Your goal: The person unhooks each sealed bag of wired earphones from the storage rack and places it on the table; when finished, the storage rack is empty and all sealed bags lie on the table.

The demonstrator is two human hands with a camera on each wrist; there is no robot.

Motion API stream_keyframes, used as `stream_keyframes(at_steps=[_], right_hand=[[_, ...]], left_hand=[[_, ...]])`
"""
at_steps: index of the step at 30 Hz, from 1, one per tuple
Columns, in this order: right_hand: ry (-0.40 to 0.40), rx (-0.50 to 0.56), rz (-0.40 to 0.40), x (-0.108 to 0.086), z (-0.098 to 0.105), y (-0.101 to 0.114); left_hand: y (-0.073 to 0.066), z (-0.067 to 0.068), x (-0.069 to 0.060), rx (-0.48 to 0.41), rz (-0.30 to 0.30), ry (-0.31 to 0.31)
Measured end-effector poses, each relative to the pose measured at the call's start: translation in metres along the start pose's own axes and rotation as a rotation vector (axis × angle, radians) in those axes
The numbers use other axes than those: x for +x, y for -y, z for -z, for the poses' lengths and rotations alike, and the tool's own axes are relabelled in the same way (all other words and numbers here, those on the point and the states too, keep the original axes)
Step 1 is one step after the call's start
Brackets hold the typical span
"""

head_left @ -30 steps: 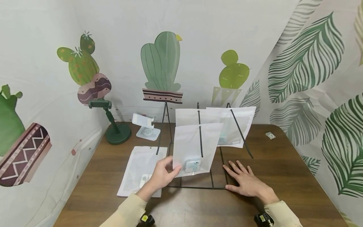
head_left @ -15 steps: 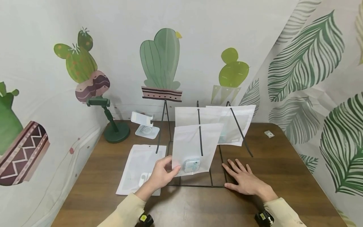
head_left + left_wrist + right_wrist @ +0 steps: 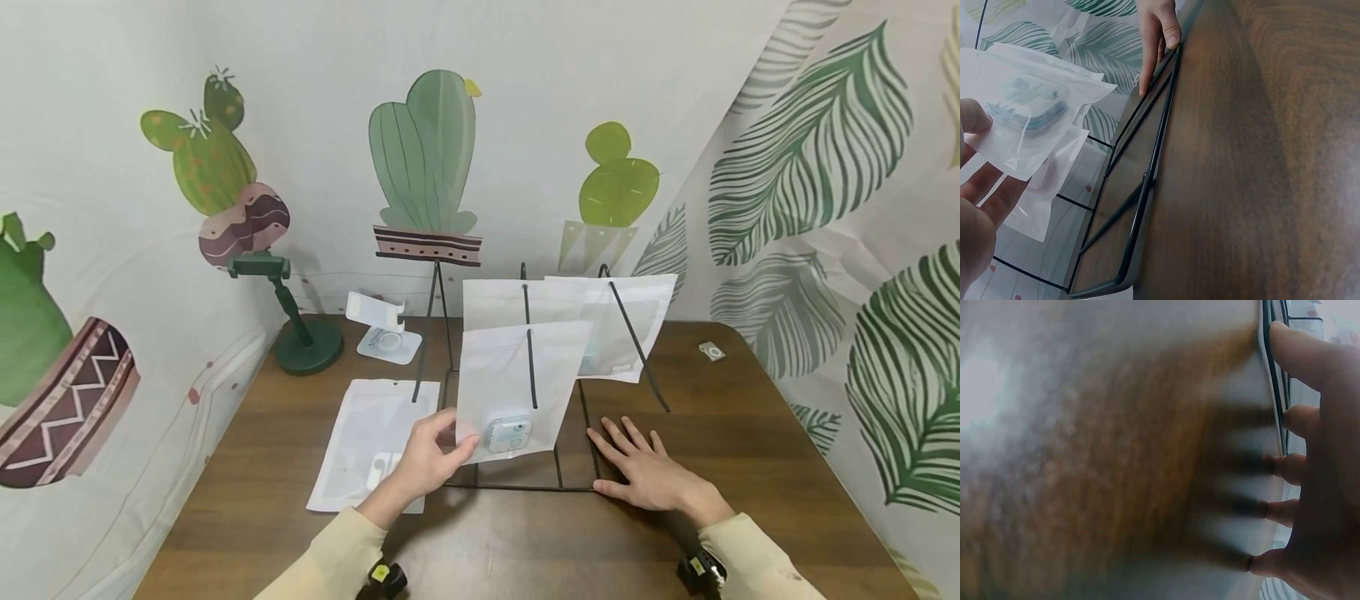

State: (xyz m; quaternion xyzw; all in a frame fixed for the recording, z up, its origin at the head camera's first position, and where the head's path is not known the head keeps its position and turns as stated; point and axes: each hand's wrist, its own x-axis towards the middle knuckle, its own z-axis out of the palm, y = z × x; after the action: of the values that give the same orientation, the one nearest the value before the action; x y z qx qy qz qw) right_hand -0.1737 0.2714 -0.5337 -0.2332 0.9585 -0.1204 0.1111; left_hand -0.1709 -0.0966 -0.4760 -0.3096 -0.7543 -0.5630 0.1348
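A frosted white pouch point(image 3: 517, 375) with a pale blue rounded item point(image 3: 508, 434) inside hangs from the middle prong of a black wire rack point(image 3: 525, 488). My left hand point(image 3: 427, 458) pinches its lower left edge between thumb and fingers, which the left wrist view also shows. On the table at the rack's right front corner, my right hand point(image 3: 651, 473) rests with fingers spread, the thumb touching the wire. Behind the front pouch hang another white pouch point(image 3: 487, 304) and, on the right prong, a third pouch point(image 3: 622, 333). The left prong carries nothing.
A flat white pouch point(image 3: 367, 425) holding a white item lies left of the rack, partly under my left forearm. Farther back stand a green stand point(image 3: 307, 346) and a white folding phone stand point(image 3: 386, 329). A small grey-white item point(image 3: 712, 351) lies at the back right.
The camera view has shifted slightly. Both hands and the pouches keep the same places, with the left hand still holding the front pouch's edge.
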Motion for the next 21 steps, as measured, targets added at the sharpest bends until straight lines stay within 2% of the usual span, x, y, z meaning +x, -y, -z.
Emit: stream_keyframes(at_steps=[7, 21], right_hand=[[0.001, 0.000, 0.007, 0.0014, 0.0017, 0.0011], [-0.056, -0.008, 0.007, -0.0010, -0.0051, 0.0001]], left_hand=[[-0.0018, 0.0007, 0.0021, -0.005, -0.012, -0.008], [-0.0007, -0.0019, -0.0016, -0.001, -0.003, -0.013]])
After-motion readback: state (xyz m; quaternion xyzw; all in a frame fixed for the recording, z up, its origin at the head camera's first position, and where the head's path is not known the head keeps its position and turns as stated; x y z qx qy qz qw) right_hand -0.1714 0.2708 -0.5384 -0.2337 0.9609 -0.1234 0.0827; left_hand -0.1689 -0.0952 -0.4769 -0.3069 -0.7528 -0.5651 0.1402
